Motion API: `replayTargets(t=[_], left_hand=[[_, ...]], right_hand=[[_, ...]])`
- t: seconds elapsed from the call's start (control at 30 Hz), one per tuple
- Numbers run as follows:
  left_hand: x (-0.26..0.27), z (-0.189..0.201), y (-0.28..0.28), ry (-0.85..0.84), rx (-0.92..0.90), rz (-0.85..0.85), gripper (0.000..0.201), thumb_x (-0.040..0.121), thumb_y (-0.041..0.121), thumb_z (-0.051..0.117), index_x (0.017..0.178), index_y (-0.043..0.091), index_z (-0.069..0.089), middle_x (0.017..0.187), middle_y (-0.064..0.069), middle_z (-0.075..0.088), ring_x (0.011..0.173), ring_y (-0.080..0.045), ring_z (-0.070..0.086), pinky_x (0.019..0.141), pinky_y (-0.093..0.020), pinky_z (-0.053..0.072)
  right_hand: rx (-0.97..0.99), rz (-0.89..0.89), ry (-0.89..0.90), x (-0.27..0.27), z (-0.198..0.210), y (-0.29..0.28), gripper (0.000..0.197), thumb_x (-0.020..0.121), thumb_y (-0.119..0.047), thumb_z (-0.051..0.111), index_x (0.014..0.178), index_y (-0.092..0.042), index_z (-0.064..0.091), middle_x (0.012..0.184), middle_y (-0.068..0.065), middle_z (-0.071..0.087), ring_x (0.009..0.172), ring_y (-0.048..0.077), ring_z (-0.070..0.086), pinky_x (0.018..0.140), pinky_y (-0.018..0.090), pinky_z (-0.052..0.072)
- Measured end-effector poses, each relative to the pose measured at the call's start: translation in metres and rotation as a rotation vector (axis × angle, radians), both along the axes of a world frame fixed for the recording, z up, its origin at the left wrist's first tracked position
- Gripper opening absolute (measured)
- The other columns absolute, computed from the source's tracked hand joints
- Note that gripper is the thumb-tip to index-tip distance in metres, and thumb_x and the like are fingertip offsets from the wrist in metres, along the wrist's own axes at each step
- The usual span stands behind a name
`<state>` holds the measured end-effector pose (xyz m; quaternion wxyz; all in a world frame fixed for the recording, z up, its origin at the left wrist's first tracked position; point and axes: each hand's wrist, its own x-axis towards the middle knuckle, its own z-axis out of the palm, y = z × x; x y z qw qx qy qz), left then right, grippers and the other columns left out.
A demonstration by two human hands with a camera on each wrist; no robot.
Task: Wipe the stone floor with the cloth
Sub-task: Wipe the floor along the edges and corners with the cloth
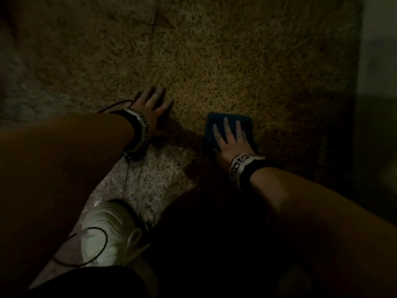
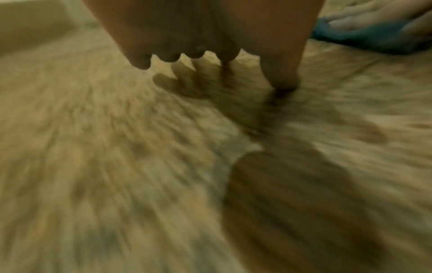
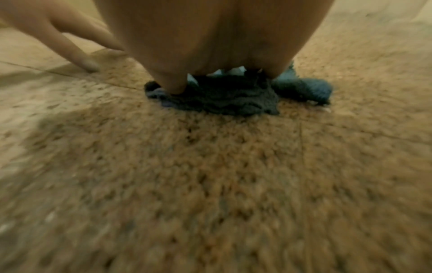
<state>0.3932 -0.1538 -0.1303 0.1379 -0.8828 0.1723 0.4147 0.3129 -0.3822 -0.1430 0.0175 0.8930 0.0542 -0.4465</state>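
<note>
While the flat right hand (image 1: 231, 137) presses the cloth (image 1: 229, 123), keep even pressure on the stone floor (image 1: 236, 61); the spread, empty left hand (image 1: 153, 104) braces beside it.

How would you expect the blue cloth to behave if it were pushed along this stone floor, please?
The blue cloth looks soft and floppy: it bunches into folds under the right hand. It probably slides easily on the speckled stone floor, and would likely crumple unless pressed flat.

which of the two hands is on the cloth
The right hand: its straight fingers press flat on the blue cloth. The left hand is spread on the bare stone floor, apart from the cloth.
</note>
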Motion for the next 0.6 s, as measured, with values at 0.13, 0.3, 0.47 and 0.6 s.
replayTargets(t=[0.13,0.3,0.47,0.6], left_hand=[[0.033,0.006,0.0,0.012,-0.012,0.024,0.097,0.084,0.073,0.04,0.147,0.034,-0.023,0.152,0.0,-0.034,0.143,-0.029,-0.02,0.117,-0.049,0.003],[0.032,-0.002,0.01,-0.004,-0.066,0.122,0.098,0.084,0.073,0.039,0.147,0.03,-0.024,0.153,-0.001,-0.032,0.143,-0.032,-0.021,0.116,-0.052,0.002],[0.022,-0.023,0.021,-0.072,-0.139,0.106,0.092,0.085,0.074,0.029,0.146,0.03,-0.025,0.152,-0.001,-0.034,0.141,-0.031,-0.026,0.115,-0.048,-0.009],[0.022,-0.029,0.025,-0.075,-0.181,0.121,0.093,0.084,0.075,0.029,0.146,0.032,-0.025,0.152,0.0,-0.034,0.141,-0.03,-0.026,0.116,-0.05,-0.01]], right_hand=[[0.024,-0.033,0.023,0.004,0.0,-0.002,0.066,0.102,-0.047,0.025,0.147,-0.034,-0.021,0.152,0.0,-0.035,0.141,0.034,-0.027,0.117,0.045,-0.007],[0.012,-0.067,0.048,0.015,0.001,-0.004,0.065,0.1,-0.053,0.021,0.147,-0.037,-0.02,0.153,-0.003,-0.034,0.141,0.032,-0.026,0.116,0.045,-0.005],[-0.007,-0.116,-0.099,0.054,-0.001,0.01,0.063,0.1,-0.052,0.019,0.149,-0.034,-0.017,0.156,-0.001,-0.027,0.143,0.034,-0.02,0.118,0.045,0.004],[-0.056,-0.18,-0.167,0.107,-0.009,0.028,0.064,0.1,-0.054,0.018,0.15,-0.031,-0.016,0.157,0.003,-0.024,0.143,0.037,-0.017,0.116,0.047,-0.003]])
